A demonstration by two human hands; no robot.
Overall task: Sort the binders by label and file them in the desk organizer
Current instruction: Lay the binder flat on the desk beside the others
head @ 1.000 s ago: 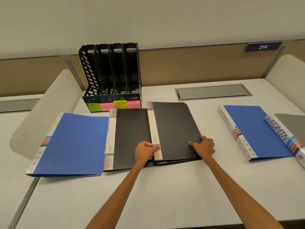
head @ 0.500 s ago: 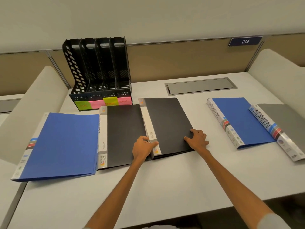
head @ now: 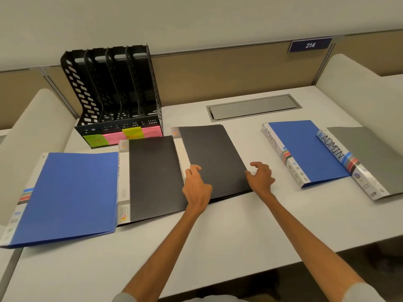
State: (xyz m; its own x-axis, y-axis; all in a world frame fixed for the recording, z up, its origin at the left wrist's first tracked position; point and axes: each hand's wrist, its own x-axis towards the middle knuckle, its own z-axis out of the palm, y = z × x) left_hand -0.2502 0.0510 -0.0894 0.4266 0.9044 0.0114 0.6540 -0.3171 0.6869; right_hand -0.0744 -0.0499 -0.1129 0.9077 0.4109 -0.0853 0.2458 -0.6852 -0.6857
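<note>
A black four-slot desk organizer [head: 122,94] stands at the back left, with green, pink and yellow sticky labels on its front lip. Five binders lie flat on the white desk [head: 218,232]. They are a blue binder [head: 65,197] at the left, a black binder [head: 152,175] beside it, a second black binder [head: 209,153] partly over that one, a blue binder marked ADMIN [head: 305,149], and a grey binder marked ADMIN [head: 366,158] overlapping it. My left hand [head: 196,188] lies on the second black binder, fingers curled at its spine. My right hand [head: 260,177] hovers at its right edge, fingers spread.
A grey cable flap [head: 253,106] is set into the desk behind the binders. Curved white dividers rise at the left [head: 32,131] and right [head: 359,83]. A blue sign reading 214 [head: 309,45] hangs on the back partition. The desk's front edge is close to me.
My right hand has let go of the black binder's right edge and spread its fingers. My left hand has slid up along the spine. The binders lie where they were.
</note>
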